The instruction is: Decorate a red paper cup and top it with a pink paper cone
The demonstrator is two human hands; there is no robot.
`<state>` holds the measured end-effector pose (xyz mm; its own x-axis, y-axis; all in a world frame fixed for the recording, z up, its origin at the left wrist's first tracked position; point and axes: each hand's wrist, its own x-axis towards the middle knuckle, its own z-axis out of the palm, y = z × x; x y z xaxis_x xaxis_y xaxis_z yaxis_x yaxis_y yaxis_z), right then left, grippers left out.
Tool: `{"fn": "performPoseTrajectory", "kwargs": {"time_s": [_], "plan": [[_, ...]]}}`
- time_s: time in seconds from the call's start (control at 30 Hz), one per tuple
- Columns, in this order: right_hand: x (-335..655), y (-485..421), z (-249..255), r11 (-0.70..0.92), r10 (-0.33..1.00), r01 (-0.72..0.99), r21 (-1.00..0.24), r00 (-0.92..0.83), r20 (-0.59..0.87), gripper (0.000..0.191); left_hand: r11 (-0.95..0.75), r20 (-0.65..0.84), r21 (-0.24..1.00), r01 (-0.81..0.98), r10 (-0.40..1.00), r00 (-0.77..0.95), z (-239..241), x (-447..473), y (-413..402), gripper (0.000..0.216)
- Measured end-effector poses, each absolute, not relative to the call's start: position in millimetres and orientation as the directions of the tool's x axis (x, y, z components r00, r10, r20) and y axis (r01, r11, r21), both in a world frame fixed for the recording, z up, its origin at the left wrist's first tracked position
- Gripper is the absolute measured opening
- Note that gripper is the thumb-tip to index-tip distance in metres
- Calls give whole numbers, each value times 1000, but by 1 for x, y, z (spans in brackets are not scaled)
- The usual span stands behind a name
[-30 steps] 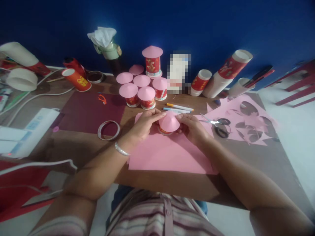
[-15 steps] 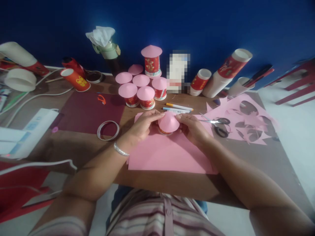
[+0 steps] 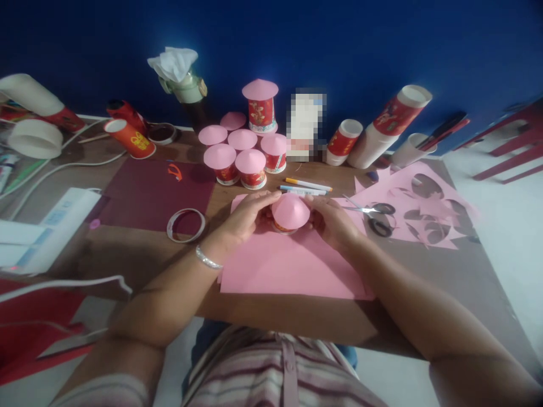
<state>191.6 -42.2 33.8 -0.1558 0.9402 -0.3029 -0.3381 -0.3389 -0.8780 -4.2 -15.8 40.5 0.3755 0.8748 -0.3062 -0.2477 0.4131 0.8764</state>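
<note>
A pink paper cone rests like a roof on a paper cup, of which only a low strip shows. My left hand curls round the left side, its thumb along the cone's far edge and its fingers under the brim. On the opposite side, my right hand grips it in much the same way. Beneath both hands lies a stack of pink paper. Behind them stand several red paper cups with pink cone tops, one raised on top of the others.
Black-handled scissors and pink paper offcuts lie to the right. Two markers lie just beyond the hands. A tape roll is at left, near an orange clip-like piece. Stacked cups stand at back right.
My thumbs have slid back from the top of the cone towards its edges, and my fingers sit lower round the cup. The cone has barely moved.
</note>
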Motion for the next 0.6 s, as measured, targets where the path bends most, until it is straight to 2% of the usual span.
{"fn": "performPoseTrajectory", "kwargs": {"time_s": [0.4, 0.6], "plan": [[193, -43, 32, -339, 936, -330, -881, -212, -281, 46, 263, -210, 960, -99, 904, 372, 43, 7, -3, 45], [194, -43, 33, -354, 929, -285, -891, -218, -300, 42, 295, -220, 943, -152, 898, 380, 45, 8, -4, 46]]}}
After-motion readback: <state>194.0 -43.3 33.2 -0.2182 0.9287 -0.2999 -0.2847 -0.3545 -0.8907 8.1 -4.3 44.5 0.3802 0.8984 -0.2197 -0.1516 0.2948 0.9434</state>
